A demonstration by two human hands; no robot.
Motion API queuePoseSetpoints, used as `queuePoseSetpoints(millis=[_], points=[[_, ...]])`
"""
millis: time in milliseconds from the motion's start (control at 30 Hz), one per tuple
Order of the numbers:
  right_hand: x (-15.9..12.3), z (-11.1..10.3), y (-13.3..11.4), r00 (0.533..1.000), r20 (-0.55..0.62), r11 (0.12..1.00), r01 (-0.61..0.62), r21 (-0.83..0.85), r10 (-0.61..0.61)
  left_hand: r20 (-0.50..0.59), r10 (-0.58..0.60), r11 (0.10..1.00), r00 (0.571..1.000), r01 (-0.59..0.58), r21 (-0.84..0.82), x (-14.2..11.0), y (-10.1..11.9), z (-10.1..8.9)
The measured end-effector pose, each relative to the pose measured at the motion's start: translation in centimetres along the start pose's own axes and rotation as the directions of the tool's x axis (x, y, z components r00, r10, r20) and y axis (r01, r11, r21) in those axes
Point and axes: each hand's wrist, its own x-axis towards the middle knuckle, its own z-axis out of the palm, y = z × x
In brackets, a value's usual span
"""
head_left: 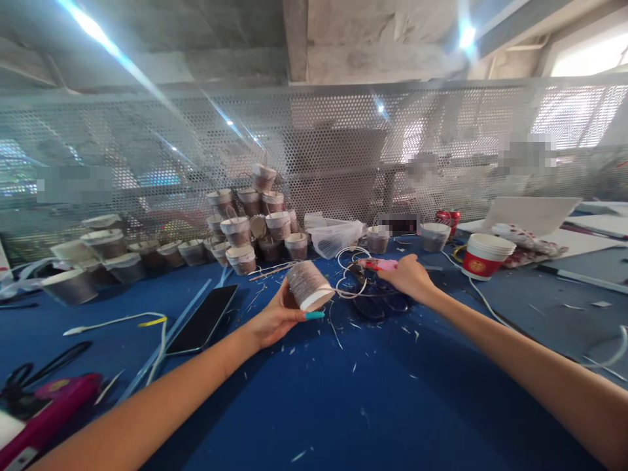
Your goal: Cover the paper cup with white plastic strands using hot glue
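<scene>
My left hand [275,317] is closed round a small cup wrapped in brown cord [309,286], held tilted above the blue table [343,399]. My right hand [409,276] reaches out farther right and grips a pink tool [380,264] that lies near a tangle of white cord [350,275]. A dark shallow dish [380,304] sits just under that hand.
A heap of wrapped cups [252,226] stands at the back centre, with more cups [112,252] along the left. A phone [203,318], scissors [29,373] and a pink glue gun [49,409] lie at the left. Stacked red-and-white paper cups [485,256] stand at the right, before a perforated metal screen [314,144].
</scene>
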Motion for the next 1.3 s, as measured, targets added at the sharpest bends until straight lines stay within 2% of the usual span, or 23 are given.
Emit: queuePoseSetpoints(millis=[100, 200, 300, 367, 433, 500, 567, 633, 733, 800, 867, 900, 967, 1000, 1033, 1100, 1167, 1200, 1300], points=[[-0.1, 0.0, 0.0, 0.993, -0.117, 0.997, 0.017, 0.07, -0.008, -0.05, 0.012, 1.0, 0.999, -0.014, -0.026, 0.2, -0.1, -0.5], [-0.1, -0.2, -0.3, 0.986, -0.164, 0.966, 0.019, 0.257, 0.024, -0.083, -0.002, 0.999, 0.997, -0.001, -0.037, 0.3, 0.0, -0.4], [0.0, -0.4, -0.5, 0.996, -0.056, 0.859, -0.028, 0.511, 0.066, -0.126, -0.022, 0.999, 0.992, 0.019, -0.026, 0.3, 0.2, -0.3], [0.0, -0.6, -0.6, 0.998, -0.01, 0.834, -0.049, 0.55, 0.065, -0.118, -0.021, 0.999, 0.993, 0.018, -0.027, 0.3, 0.2, -0.4], [-0.1, -0.8, -0.6, 0.994, -0.105, 0.923, 0.047, 0.381, -0.007, -0.085, -0.02, 0.999, 0.996, 0.017, -0.032, 0.4, 0.1, -0.6], [-0.4, -1.1, -0.6, 0.954, -0.217, 0.973, 0.224, 0.057, -0.206, -0.064, -0.021, 0.999, 0.998, 0.019, -0.034, 0.4, 0.0, -0.7], [-0.7, -1.6, -0.7, 0.895, -0.211, 0.915, 0.354, -0.195, -0.392, -0.064, -0.022, 0.999, 0.998, 0.02, -0.034, 0.4, 0.0, -0.6], [-0.8, -2.3, -0.9, 0.877, -0.172, 0.872, 0.388, -0.298, -0.449, -0.081, -0.024, 0.999, 0.996, 0.022, -0.028, 0.3, 0.2, -0.3], [-0.3, -3.4, -1.0, 0.9, -0.127, 0.872, 0.356, -0.335, -0.416, -0.103, -0.025, 0.999, 0.994, 0.022, -0.029, 0.0, 0.4, 0.1], [0.2, -3.8, -0.9, 0.917, -0.102, 0.9, 0.35, -0.259, -0.386, -0.091, -0.022, 0.999, 0.996, 0.018, -0.039, 0.0, 0.5, 0.1], [0.7, -3.9, -0.7, 0.958, -0.094, 0.962, 0.273, 0.005, -0.271, -0.065, -0.02, 0.999, 0.998, 0.017, -0.042, 0.0, 0.4, 0.0], [1.0, -3.8, -0.6, 0.982, -0.049, 0.965, 0.186, 0.184, -0.18, -0.05, -0.018, 0.999, 0.999, 0.016, -0.044, 0.1, 0.4, -0.1], [1.3, -3.4, -0.5, 0.993, 0.114, 0.884, -0.031, 0.466, -0.025, -0.023, -0.013, 0.999, 1.0, 0.012, -0.051, 0.2, 0.3, -0.3], [1.4, -3.2, -0.5, 0.986, 0.164, 0.848, -0.105, 0.519, 0.022, -0.013, -0.01, 0.998, 1.0, 0.009, -0.054, 0.3, 0.3, -0.4], [1.5, -3.1, -0.5, 0.988, 0.148, 0.845, -0.12, 0.521, 0.049, -0.01, -0.009, 0.998, 1.0, 0.008, -0.055, 0.3, 0.2, -0.4], [1.3, -2.7, -0.5, 0.999, -0.036, 0.908, -0.007, 0.419, 0.025, -0.028, -0.015, 0.999, 0.999, 0.014, -0.043, 0.3, 0.3, -0.4], [0.7, -2.2, -0.7, 0.98, -0.187, 0.951, 0.122, 0.285, -0.07, -0.076, -0.031, 0.999, 0.997, 0.03, -0.02, 0.2, 0.4, -0.3], [0.3, -1.9, -0.9, 0.973, -0.202, 0.954, 0.159, 0.255, -0.109, -0.095, -0.036, 0.999, 0.995, 0.036, -0.009, 0.1, 0.5, -0.2], [-1.5, -1.1, -1.8, 0.986, -0.114, 0.943, 0.148, 0.298, -0.119, -0.107, -0.022, 1.0, 0.994, 0.023, 0.005, 0.0, 0.7, 0.2]])
